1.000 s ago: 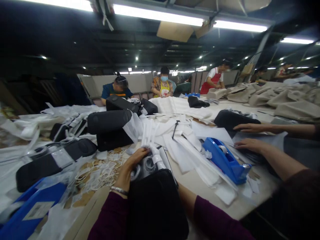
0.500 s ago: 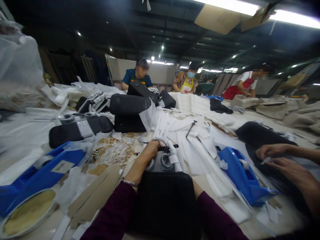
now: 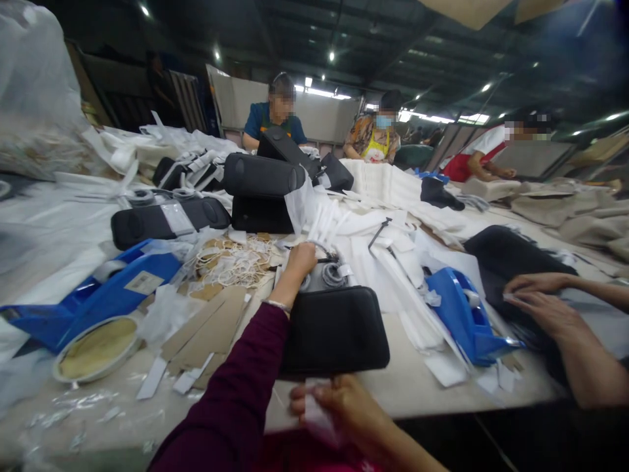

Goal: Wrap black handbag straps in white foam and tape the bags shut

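Observation:
A black padded case (image 3: pixel 337 331) lies at the table's near edge, with coiled grey cables (image 3: pixel 334 275) just behind its upper edge. My left hand (image 3: pixel 301 262) is closed at the far side of the case, beside the coils; what its fingers hold is hidden. Low in the view, in front of the case, my right hand (image 3: pixel 344 403) pinches a thin whitish translucent piece (image 3: pixel 322 416) between thumb and fingers.
Blue tape dispensers stand left (image 3: pixel 105 295) and right (image 3: pixel 464 314). A round tin (image 3: pixel 98 347), cardboard strips (image 3: pixel 211 328), white foam strips and stacked black cases (image 3: pixel 263 176) surround the work. A co-worker's hands (image 3: pixel 540 301) are at right; other people stand across the table.
My right hand has come from behind the case's right side to its near edge, now with the translucent piece. My left hand stays by the coils. The camera view has shifted.

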Available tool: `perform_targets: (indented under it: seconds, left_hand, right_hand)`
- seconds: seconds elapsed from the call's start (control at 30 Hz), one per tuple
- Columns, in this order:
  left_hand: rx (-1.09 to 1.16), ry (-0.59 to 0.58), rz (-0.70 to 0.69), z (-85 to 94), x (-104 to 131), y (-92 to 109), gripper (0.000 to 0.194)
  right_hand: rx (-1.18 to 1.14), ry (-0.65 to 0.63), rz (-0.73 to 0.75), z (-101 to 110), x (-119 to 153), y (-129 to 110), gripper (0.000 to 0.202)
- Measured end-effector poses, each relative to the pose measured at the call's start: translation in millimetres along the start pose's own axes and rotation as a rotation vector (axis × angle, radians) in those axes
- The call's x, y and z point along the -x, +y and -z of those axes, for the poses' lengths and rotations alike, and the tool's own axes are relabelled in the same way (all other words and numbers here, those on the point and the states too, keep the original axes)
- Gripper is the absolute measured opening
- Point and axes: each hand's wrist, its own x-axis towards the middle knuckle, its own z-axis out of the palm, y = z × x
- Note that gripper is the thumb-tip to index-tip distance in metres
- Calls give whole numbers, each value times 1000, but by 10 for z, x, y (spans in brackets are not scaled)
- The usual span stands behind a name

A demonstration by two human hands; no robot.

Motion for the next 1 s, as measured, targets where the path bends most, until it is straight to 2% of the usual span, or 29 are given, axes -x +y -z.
perform_targets:
  seconds: [0.03, 0.1, 0.17, 0.2, 0.27, 0.33, 0.37, 0.43, 0.47, 0.53, 0.63, 0.8, 1.0]
  left_hand:
    - [-18, -10, 5, -31, -11, 38, 27]
    - [-51, -25, 7, -74, -17, 106, 28]
    - [-81, -26, 5, -72, 6, 150, 29]
    - [-96, -22, 2, -55, 28, 162, 29]
    - [-120, -11, -9, 2, 86, 173, 28]
    - [-136, 3, -22, 60, 148, 173, 27]
    - [-140, 10, -27, 84, 174, 171, 27]
    - [-145, 26, -33, 117, 211, 166, 27]
    - [-146, 32, -34, 127, 220, 162, 25]
    - [-144, 43, -33, 138, 222, 149, 20]
    - [-133, 70, -39, 134, 203, 115, 19]
    - [-98, 142, -84, 96, 184, 63, 23]
    - [-62, 206, -136, 124, 213, 60, 21]
  right_hand:
    - [42, 1, 2, -59, 59, 182, 57]
    - [343, 2, 30, -126, 226, 433, 50]
    - [732, 16, 58, -137, 403, 452, 35]
    - [926, 40, 73, -132, 465, 363, 31]
    - [1247, 138, 136, -123, 481, 24, 28]
    - [1518, 283, 327, -117, 317, -437, 19]
    - [1593, 352, 482, -109, 169, -668, 15]
    - [1643, 428, 762, -67, -215, -1052, 21]
    - [1658, 488, 803, -31, -423, -1183, 26]
    - [1706, 577, 786, 54, -801, -1311, 33]
    - [1756, 650, 767, 148, -1143, -1262, 36]
    - [1867, 682, 756, 148, -1235, -1123, 29]
    - [1920, 661, 707, 181, -1272, -1160, 33]
